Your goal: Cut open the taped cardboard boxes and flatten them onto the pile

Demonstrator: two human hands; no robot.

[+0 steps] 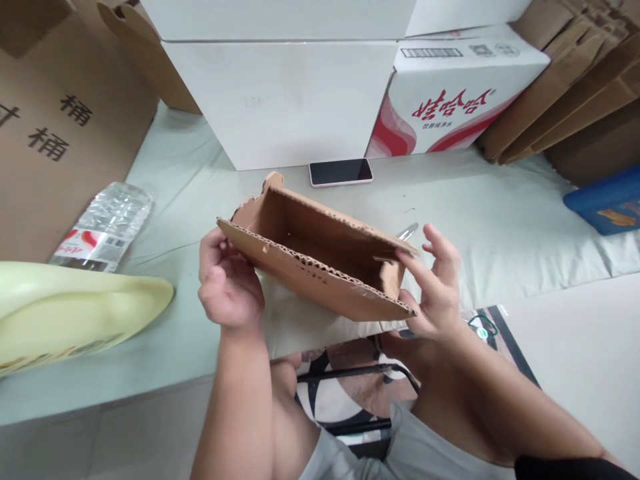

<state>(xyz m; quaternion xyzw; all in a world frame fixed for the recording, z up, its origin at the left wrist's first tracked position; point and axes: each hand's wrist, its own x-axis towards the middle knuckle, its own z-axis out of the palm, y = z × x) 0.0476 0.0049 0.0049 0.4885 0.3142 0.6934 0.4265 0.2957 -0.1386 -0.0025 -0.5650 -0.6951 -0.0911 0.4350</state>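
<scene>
A small open-topped brown cardboard box (313, 283) is held up over the front of the covered surface, its rough-cut rim facing me. Its inside looks hollow, and a torn flap juts in at the right end. At the left end, my left hand (231, 283) grips the box with its fingers curled against the wall. My right hand (434, 287) holds the right end, the thumb low and one finger on the far rim, with other fingers raised. Behind that corner lies a shiny metallic object (409, 231), partly hidden by the box.
A phone (341, 172) lies before large white boxes (295, 100). Left are a clear plastic bottle (103, 227), a pale yellow object (85, 313) and a big carton (55, 153). Folded cardboard (565, 93) and a blue item (607, 203) stand right. A black metal frame (350, 373) is below.
</scene>
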